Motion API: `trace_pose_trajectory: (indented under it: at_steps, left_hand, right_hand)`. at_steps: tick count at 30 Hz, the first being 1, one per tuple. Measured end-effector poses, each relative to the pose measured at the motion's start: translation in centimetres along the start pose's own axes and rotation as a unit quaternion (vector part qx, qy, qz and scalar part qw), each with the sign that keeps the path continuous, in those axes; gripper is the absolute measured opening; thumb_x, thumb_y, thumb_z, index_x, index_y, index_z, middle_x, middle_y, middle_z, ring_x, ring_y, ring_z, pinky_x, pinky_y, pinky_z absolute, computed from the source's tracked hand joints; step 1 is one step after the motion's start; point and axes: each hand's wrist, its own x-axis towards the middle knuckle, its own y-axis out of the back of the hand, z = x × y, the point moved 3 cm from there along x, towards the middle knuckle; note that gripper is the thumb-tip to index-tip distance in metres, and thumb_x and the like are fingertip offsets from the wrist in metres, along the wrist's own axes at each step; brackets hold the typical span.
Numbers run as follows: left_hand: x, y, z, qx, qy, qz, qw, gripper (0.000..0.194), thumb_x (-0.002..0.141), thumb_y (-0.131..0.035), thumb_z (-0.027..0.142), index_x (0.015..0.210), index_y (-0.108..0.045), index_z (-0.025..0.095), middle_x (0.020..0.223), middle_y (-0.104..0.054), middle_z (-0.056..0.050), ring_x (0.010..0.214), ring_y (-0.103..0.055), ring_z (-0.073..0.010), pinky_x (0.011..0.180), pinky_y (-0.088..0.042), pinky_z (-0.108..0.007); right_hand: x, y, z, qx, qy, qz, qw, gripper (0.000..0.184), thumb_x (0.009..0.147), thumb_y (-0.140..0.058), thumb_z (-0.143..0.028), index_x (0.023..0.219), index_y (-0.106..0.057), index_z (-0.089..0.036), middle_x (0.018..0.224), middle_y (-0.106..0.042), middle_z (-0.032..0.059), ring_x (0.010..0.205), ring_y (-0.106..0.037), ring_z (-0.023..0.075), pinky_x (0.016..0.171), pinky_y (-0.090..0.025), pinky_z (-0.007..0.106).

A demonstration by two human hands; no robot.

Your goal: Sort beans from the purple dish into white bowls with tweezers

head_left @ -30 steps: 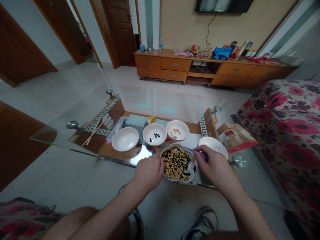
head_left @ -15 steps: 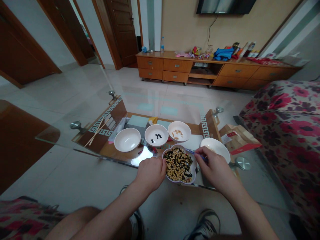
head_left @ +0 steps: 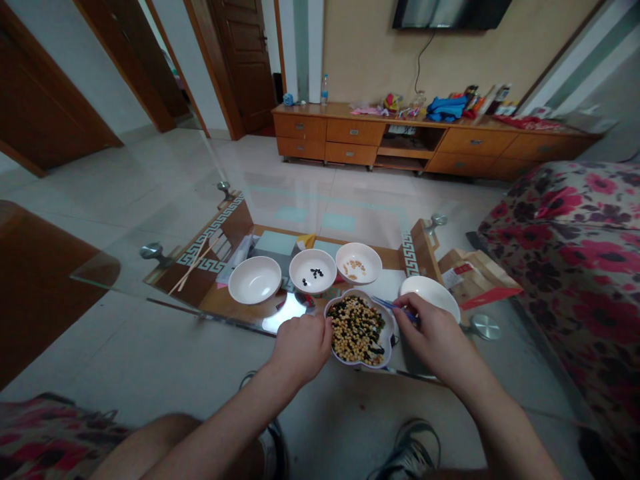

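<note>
Right hand (head_left: 434, 333) pinches blue tweezers (head_left: 397, 310) over the lobed dish (head_left: 363, 365) of mixed beans (head_left: 356, 327); left hand (head_left: 303, 350), half-curled, touches its rim, grip unclear; slipped tweezers could scatter beans

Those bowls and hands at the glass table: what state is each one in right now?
Flower-shaped dish: full of mixed yellow and black beans
Leftmost white bowl: empty
Middle white bowl: a few black beans
Far white bowl: a few yellow beans
Right white bowl: contents hard to see
Left hand: curled against the dish's rim
Right hand: gripping a blue utensil over the dish
</note>
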Motion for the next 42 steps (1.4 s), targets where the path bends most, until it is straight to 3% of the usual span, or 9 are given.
trace_pose_trajectory:
  at_steps: [11, 20, 26, 35, 42]
  left_hand:
    - [0.0, -0.2, -0.1, 0.001, -0.006, 0.011, 1.0, 0.057, 0.105, -0.02, 0.041, 0.101, -0.072, 0.018, 0.095, -0.077, -0.014, 0.086, -0.074, -0.0299, 0.075, -0.053, -0.041]
    - [0.0, -0.3, -0.2, -0.001, -0.011, 0.016, 1.0, 0.055, 0.105, -0.021, 0.041, 0.099, -0.071, 0.018, 0.095, -0.077, -0.013, 0.086, -0.074, -0.0293, 0.074, -0.053, -0.04]
    - [0.1, -0.4, -0.2, 0.004, -0.008, 0.012, 1.0, 0.055, 0.105, -0.021, 0.041, 0.101, -0.071, 0.018, 0.095, -0.077, -0.013, 0.086, -0.074, -0.0294, 0.074, -0.054, -0.041]
    - [0.2, -0.5, -0.3, 0.004, -0.011, 0.025, 1.0, 0.054, 0.105, -0.022, 0.041, 0.098, -0.071, 0.018, 0.092, -0.077, -0.012, 0.084, -0.074, -0.0292, 0.072, -0.053, -0.039]
    - [0.1, -0.4, -0.2, -0.002, -0.008, 0.024, 1.0, 0.053, 0.104, -0.023, 0.04, 0.098, -0.071, 0.018, 0.092, -0.077, -0.012, 0.084, -0.074, -0.0284, 0.071, -0.053, -0.038]
  right_hand:
    - [-0.1, -0.3, 0.5, -0.011, 0.008, -0.04, 0.999, 0.024, 0.096, -0.048, -0.037, 0.095, -0.066, -0.022, 0.083, -0.073, 0.0068, 0.077, -0.067, 0.0238, 0.071, -0.044, 0.034]
    - [-0.1, 0.1, -0.1, 0.007, 0.011, -0.024, 1.0, 0.022, 0.09, -0.055, -0.037, 0.091, -0.072, -0.022, 0.078, -0.074, 0.0044, 0.072, -0.067, 0.0212, 0.067, -0.046, 0.031]
    - [-0.2, -0.7, -0.3, 0.001, 0.037, -0.077, 0.996, 0.019, 0.088, -0.055, -0.032, 0.088, -0.072, -0.022, 0.075, -0.073, 0.0037, 0.068, -0.067, 0.0194, 0.064, -0.045, 0.03]
    - [-0.2, -2.2, -0.8, -0.045, 0.034, -0.096, 0.994, 0.021, 0.088, -0.052, -0.029, 0.086, -0.072, -0.023, 0.082, -0.076, 0.0067, 0.072, -0.069, 0.0217, 0.064, -0.044, 0.031]
    - [-0.1, -3.1, -1.0, -0.057, 0.063, -0.041, 0.996, 0.027, 0.091, -0.05, -0.033, 0.098, -0.074, -0.022, 0.094, -0.078, 0.01, 0.084, -0.073, 0.0249, 0.072, -0.05, 0.035]
